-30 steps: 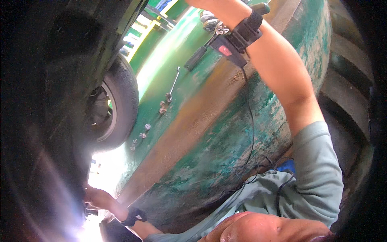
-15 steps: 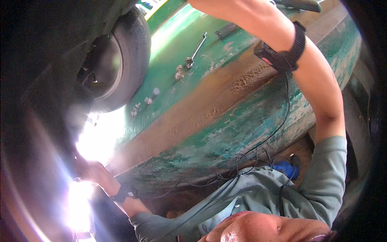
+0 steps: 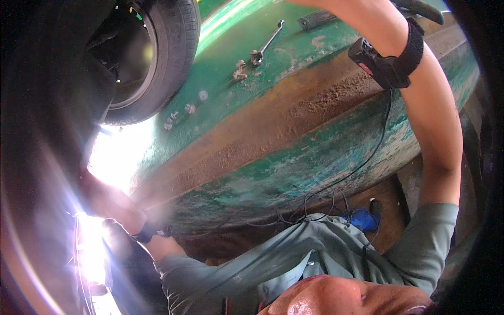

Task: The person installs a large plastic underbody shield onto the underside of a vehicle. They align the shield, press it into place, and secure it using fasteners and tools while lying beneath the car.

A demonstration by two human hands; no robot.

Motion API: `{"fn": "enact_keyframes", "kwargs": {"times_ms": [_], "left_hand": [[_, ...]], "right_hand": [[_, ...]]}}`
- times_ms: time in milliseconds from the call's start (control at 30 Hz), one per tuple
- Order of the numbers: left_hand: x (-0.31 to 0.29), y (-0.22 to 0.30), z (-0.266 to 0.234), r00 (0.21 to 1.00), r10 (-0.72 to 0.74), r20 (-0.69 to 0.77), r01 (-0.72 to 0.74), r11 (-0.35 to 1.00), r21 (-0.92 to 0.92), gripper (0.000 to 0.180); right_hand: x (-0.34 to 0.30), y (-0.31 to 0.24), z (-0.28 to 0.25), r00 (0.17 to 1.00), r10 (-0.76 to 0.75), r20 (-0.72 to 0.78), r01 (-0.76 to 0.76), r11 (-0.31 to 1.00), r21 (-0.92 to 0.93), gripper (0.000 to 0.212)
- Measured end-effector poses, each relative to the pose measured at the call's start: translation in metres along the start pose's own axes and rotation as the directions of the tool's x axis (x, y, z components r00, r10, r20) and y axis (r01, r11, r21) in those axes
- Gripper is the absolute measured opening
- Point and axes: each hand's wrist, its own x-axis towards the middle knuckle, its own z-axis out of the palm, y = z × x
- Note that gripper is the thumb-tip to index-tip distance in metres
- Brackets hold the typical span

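Change: the tyre (image 3: 178,58) and hardware sit higher in frame than half a second ago, layout unaltered; this suggests head movement, hardware untouched

Left hand (image 3: 107,197), one: beside the dark vehicle underbody (image 3: 44,131), left of the brown edge strip (image 3: 294,113); glare hides its grasp, cannot tell

Right hand: beyond the top border, grasp unknown

Green floor (image 3: 226,102), beyond its strip: double-ended wrench (image 3: 270,41), one; washer-like disc (image 3: 203,96), one; small fasteners (image 3: 189,108), about five; dark tool handles (image 3: 315,20), two, flanking the right forearm (image 3: 438,121)
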Motion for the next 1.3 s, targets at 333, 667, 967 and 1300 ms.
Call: {"fn": "enact_keyframes", "kwargs": {"times_ms": [333,667,967,1300], "left_hand": [[-0.008,0.007,0.004,1.000,-0.005,-0.023,0.004,0.997,-0.078,0.031],[-0.015,0.013,0.002,0.997,-0.011,-0.071,-0.003,0.981,-0.196,0.032],[0.000,0.020,0.015,0.992,-0.045,-0.119,0.002,0.941,-0.339,0.034],[0.002,0.026,0.019,0.984,-0.063,-0.167,-0.026,0.873,-0.487,0.036]], "right_hand": [[0.032,-0.018,-0.051,0.934,0.051,0.355,-0.073,0.996,0.051,0.027],[0.019,0.001,-0.016,0.990,-0.132,-0.040,0.133,0.991,0.008,0.027],[0.033,-0.016,-0.032,0.935,0.164,0.315,-0.153,0.986,-0.061,0.031],[0.026,-0.030,-0.029,0.950,0.173,0.261,-0.133,0.978,-0.164,0.049]]}}
